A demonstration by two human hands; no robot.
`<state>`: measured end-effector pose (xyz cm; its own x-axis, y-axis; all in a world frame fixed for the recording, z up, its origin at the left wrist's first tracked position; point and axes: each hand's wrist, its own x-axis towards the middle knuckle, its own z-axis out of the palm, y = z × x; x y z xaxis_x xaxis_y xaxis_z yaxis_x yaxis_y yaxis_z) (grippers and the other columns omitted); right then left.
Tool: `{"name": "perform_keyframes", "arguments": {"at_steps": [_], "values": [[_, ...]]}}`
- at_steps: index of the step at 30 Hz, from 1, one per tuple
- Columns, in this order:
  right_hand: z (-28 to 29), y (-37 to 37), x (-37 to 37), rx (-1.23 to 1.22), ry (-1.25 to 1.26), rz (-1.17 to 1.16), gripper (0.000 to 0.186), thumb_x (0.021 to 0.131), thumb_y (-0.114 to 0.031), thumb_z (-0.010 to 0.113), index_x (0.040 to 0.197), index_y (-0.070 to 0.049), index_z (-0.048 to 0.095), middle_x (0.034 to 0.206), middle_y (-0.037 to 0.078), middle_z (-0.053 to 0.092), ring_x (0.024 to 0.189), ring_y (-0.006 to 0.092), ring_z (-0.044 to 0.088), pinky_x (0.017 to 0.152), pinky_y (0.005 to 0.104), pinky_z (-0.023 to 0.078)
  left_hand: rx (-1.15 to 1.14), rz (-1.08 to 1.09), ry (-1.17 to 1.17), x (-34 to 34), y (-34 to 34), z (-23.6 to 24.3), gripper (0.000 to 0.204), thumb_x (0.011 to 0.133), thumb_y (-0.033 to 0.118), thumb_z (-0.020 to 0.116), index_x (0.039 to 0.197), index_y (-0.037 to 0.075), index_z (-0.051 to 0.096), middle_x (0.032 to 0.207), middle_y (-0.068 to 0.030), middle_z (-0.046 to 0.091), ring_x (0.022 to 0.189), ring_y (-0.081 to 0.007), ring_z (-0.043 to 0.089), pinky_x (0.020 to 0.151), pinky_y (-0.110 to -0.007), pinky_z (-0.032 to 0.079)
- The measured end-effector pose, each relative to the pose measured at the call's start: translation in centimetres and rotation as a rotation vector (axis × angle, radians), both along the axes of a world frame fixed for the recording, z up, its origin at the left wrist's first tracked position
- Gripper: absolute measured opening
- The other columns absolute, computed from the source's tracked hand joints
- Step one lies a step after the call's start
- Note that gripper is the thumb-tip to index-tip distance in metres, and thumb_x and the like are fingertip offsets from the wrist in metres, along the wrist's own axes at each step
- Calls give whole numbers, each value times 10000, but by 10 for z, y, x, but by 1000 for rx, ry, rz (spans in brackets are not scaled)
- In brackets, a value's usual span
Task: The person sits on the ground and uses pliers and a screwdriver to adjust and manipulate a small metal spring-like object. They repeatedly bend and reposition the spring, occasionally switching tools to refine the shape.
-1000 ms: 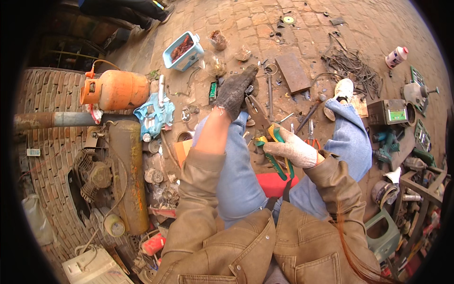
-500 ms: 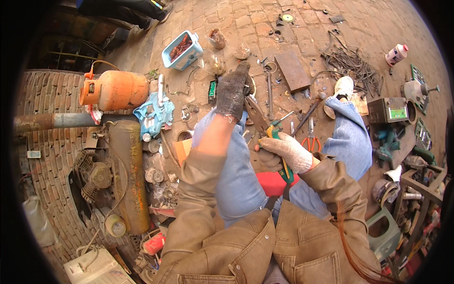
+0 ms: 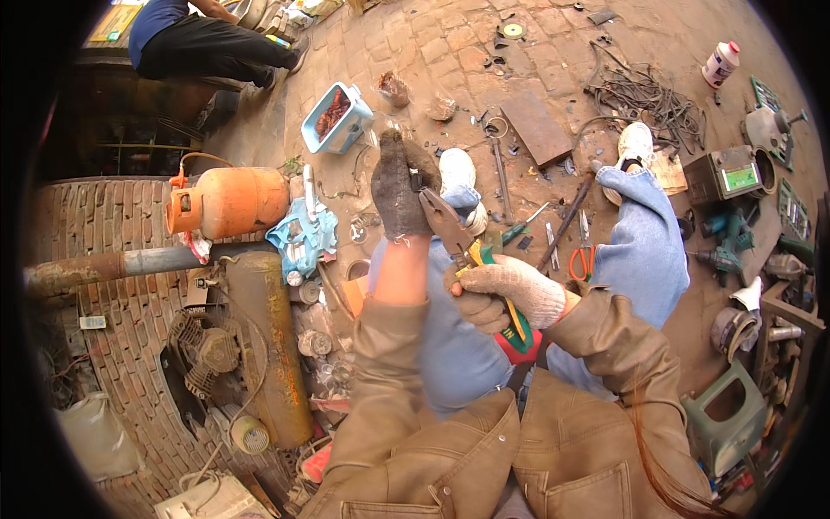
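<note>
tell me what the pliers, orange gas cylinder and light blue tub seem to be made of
Pliers: metal head, dull and brownish like worn steel; green-and-yellow handle covers, probably plastic or rubber.
Orange gas cylinder: likely painted steel, going by its matt, uneven coat.
Light blue tub: probably moulded plastic, smooth and evenly coloured.

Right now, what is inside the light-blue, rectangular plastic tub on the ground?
Irregular reddish-brown pieces lie heaped inside the light-blue tub; I can't tell what they are. They hide the tub's bottom and anything buried beneath them.
</note>
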<state>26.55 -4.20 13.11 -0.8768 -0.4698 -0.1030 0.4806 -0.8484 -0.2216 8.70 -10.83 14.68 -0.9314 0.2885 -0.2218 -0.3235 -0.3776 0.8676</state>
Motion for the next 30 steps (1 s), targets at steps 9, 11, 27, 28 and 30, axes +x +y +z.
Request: {"name": "perform_keyframes", "arguments": {"at_steps": [9,11,27,28,30], "values": [[5,11,7,578,69,38,178,967,-249,614,955,-79,561,661,-60,413,531,39,350,455,218,265,-154,-277,584,-12,-19,11,687,1053,536,299,540,101,443,498,-30,419,428,-119,378,406,-255,296],[3,-1,6,496,43,28,184,961,-254,624,971,-83,559,670,-65,418,536,35,349,458,216,270,-13,-214,504,-8,-24,9,627,1059,491,341,580,103,457,522,-38,437,412,-128,369,382,-248,288],[-15,-46,0,-624,107,206,164,989,-220,557,954,-75,491,652,-43,347,514,56,284,444,239,242,209,-175,389,43,-56,-9,540,1043,434,451,608,114,464,557,-24,462,400,-124,388,362,-251,309],[-13,-44,0,-684,160,223,170,987,-225,561,980,-70,490,657,-43,340,518,55,277,445,241,246,204,-175,387,43,-56,-7,536,1041,432,455,610,115,464,557,-23,462,400,-124,390,362,-251,310],[-12,-33,-2,-168,139,88,179,963,-214,591,1012,-48,543,732,5,493,622,90,449,536,268,369,196,-165,382,43,-54,-4,528,1039,428,464,613,116,464,557,-20,461,400,-124,393,361,-251,312]]}}
